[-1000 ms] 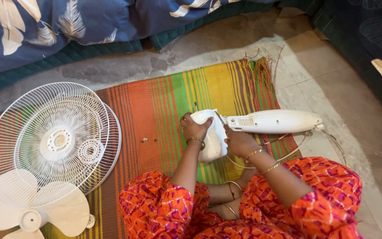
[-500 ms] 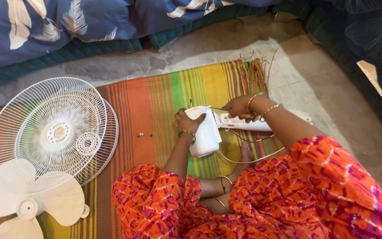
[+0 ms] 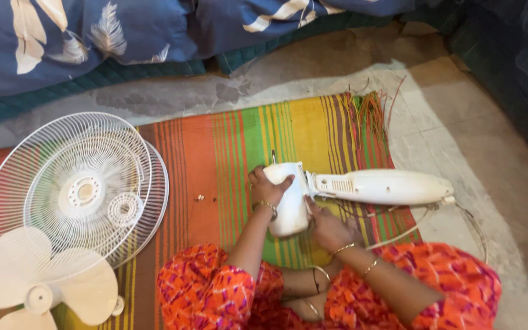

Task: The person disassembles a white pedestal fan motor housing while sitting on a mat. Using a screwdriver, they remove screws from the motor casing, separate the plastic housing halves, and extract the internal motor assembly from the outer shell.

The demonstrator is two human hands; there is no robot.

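A white fan motor housing [image 3: 289,198] lies on a striped mat [image 3: 227,146] spread over the floor, and both hands work on it. The left hand [image 3: 268,186] is closed over the housing's upper left side, fingers curled across the top of the rounded shell and gripping it. The right hand [image 3: 326,227] sits just below and to the right of the housing, its fingers pressed against the housing's lower right edge; whether it grips or only pushes cannot be told. To the right of the housing, joined to it at a narrow neck, the long white fan stand arm [image 3: 381,186] stretches across the mat's edge onto the bare floor. A thin metal shaft [image 3: 272,156] pokes up from the housing's far end. Well to the left of the housing lie two white wire fan guards [image 3: 74,183], stacked, with the cream fan blade [image 3: 38,287] below them. A small screw [image 3: 199,197] rests on the mat between the guards and the housing.
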